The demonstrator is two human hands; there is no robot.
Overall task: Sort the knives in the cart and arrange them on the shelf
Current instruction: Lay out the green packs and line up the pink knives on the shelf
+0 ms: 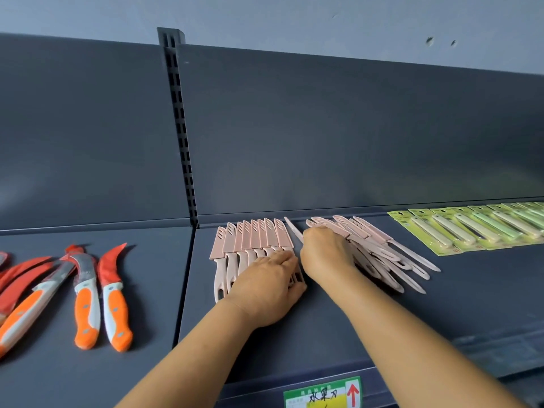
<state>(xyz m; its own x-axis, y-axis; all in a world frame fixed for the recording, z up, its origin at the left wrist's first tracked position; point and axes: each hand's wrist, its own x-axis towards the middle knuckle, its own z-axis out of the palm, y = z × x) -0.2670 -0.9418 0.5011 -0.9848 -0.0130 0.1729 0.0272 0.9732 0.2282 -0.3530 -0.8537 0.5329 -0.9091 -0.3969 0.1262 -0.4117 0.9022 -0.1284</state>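
Two bare forearms, no sleeves in view, left hand and right hand without rings, gloves or watch, wrists were unadorned, nails short

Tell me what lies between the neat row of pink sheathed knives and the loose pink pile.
Head view: one pink knife, pinched by the right hand.

From my feed, a pale blue-grey wall fills the top, with two small dark marks on it at upper right. Below it I see dark grey back panels, divided left of centre by a slotted upright whose top stands just above the panels' edge. At the bottom edge sits a green and yellow label with handwritten black characters, and a red arrow on its right end points up.
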